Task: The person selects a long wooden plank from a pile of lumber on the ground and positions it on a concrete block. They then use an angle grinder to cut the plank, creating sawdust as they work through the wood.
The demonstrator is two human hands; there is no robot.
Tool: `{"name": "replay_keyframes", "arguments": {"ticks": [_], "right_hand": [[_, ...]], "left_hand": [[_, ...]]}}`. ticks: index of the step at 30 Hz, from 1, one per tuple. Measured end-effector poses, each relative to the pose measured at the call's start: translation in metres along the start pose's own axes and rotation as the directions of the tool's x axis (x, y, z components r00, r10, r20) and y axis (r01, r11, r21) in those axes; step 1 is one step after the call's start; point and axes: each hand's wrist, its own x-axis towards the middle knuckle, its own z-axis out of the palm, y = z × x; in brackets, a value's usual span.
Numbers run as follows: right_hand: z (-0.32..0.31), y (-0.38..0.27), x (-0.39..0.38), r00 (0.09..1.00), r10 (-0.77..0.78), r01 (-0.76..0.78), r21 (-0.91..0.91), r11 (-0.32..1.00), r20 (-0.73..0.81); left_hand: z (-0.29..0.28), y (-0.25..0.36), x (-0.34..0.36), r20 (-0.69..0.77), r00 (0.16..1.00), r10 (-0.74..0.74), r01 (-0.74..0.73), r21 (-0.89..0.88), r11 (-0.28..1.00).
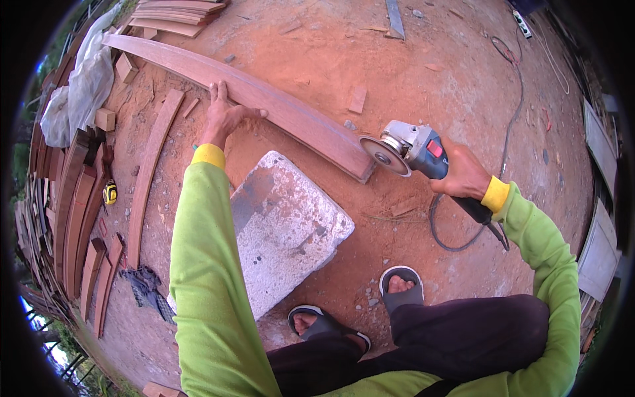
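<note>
Crosswise, grinder (413,151) disc toward plank (264,106) end.

The bare reddish-brown dirt ground (423,86) carries everything. A rough grey concrete slab (284,225) lies on it, and a long curved reddish wooden plank (264,102) rests with its near end at the slab's far corner. To the left lie a narrower curved wooden strip (149,172), a stack of dark curved boards (69,212), a yellow tape measure (110,192) and crumpled translucent plastic sheeting (86,86). Small wooden offcuts (358,99), pebbles and a looping black power cable (450,238) lie scattered to the right.
</note>
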Motion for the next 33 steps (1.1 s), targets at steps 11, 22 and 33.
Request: {"name": "replay_keyframes", "arguments": {"ticks": [11,22,33], "right_hand": [[-0.0035,-0.0057,0.0017,0.998,0.048,-0.048,0.003,0.999,0.04],[-0.0021,-0.0037,0.0055,0.998,0.048,-0.047,-0.023,0.999,0.04],[-0.0011,-0.0057,0.0101,0.998,0.044,-0.042,-0.047,0.998,0.033]], "left_hand": [[-0.0001,-0.0023,0.0009,-0.006,1.0,0.003,-0.003,-0.014,1.0],[-0.0011,0.0004,-0.001,-0.007,1.0,-0.005,0.005,-0.026,1.0],[0.0011,-0.0032,0.0003,-0.018,1.0,0.015,-0.016,-0.026,1.0]]}}
